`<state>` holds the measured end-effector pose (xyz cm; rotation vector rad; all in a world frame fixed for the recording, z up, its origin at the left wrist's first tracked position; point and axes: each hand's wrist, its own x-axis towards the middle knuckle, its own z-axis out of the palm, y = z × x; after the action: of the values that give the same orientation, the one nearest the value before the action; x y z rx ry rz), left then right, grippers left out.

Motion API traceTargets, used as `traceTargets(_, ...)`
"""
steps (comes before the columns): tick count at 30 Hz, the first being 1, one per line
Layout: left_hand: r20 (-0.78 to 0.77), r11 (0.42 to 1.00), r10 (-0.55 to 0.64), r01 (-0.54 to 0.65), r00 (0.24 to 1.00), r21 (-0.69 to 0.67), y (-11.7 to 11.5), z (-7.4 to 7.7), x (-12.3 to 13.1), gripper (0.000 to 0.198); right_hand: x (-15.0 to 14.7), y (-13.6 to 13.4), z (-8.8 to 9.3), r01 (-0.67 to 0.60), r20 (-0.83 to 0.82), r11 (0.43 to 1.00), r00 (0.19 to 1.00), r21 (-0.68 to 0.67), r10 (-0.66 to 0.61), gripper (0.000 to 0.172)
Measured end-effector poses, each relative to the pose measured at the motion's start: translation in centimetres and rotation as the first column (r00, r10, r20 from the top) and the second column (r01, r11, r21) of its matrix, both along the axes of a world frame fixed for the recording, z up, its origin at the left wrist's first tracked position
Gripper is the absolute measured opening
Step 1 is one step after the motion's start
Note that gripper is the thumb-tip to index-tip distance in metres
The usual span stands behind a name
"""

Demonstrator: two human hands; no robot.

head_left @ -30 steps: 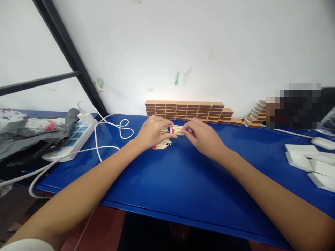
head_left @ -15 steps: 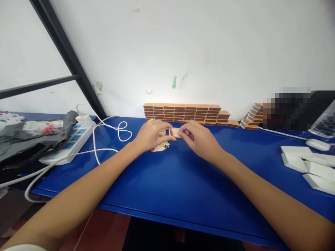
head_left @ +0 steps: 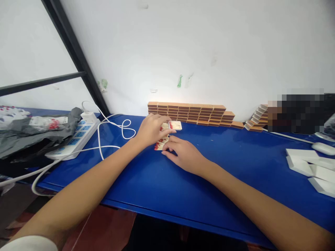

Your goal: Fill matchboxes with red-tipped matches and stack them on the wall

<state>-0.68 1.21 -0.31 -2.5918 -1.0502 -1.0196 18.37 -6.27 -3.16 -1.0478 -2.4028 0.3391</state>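
Note:
My left hand (head_left: 151, 129) grips the left end of a small white matchbox tray (head_left: 179, 128) between thumb and fingers. Red-headed matches (head_left: 171, 125) lie inside the tray, their heads towards the left. Below it, a loose pile of matches (head_left: 158, 146) rests on the blue table, partly hidden by both hands. My right hand (head_left: 184, 153) is bent at the right edge of this pile, thumb and fingertips closed on matches there, though the fingers hide most of what is between them.
Stacked brown-sided matchbox sleeves (head_left: 188, 113) stand along the wall, with a smaller leaning stack (head_left: 256, 118) farther right. White empty trays (head_left: 311, 167) lie at the right. To the left are a power strip (head_left: 78, 141), white cables (head_left: 125, 129) and a grey plastic bag (head_left: 60, 125).
My right hand has moved from the tray's right end down and left to the loose matches. The tray, with matches in it, stays in my left hand. The view has shifted slightly.

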Motion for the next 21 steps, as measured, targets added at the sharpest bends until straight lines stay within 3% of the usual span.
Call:
traceTargets(6,-0.015,1.0,-0.01,0.01,1.0,0.003,-0.12,-0.12,0.17,0.042,0.0,0.25,-0.16,0.019,-0.014,0.999,1.0,0.039,-0.018,0.006)
traceTargets(21,-0.015,1.0,-0.015,0.015,1.0,-0.004,0.01,-0.13,0.13,0.04,0.28,-0.47,0.57,-0.008,0.03,0.998,0.999,-0.067,0.01,0.007)
